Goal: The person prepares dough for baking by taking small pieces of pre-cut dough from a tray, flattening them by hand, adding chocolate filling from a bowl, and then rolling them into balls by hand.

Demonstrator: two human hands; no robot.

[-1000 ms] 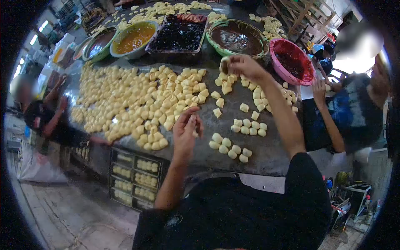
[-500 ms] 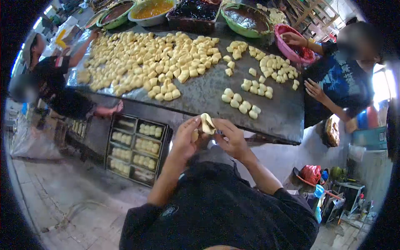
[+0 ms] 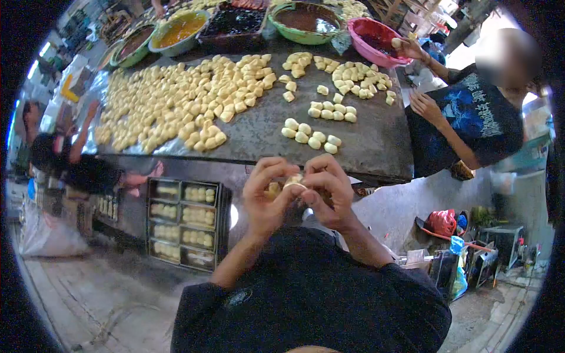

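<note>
While pinched btwn left hand (image 3: 266,197) & right hand (image 3: 326,191), dough piece (image 3: 292,182) hides.

A dark table (image 3: 376,147) carries dough pieces (image 3: 182,100) and bowls (image 3: 306,16).

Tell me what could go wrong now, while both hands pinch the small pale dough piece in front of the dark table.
1. The left hand and right hand squeeze the small pale dough piece beyond the edge of the dark metal table; if it slips, it would probably fall to the floor.
2. The small group of finished pale dough balls lies near that edge; a careless placement might push one off.
</note>
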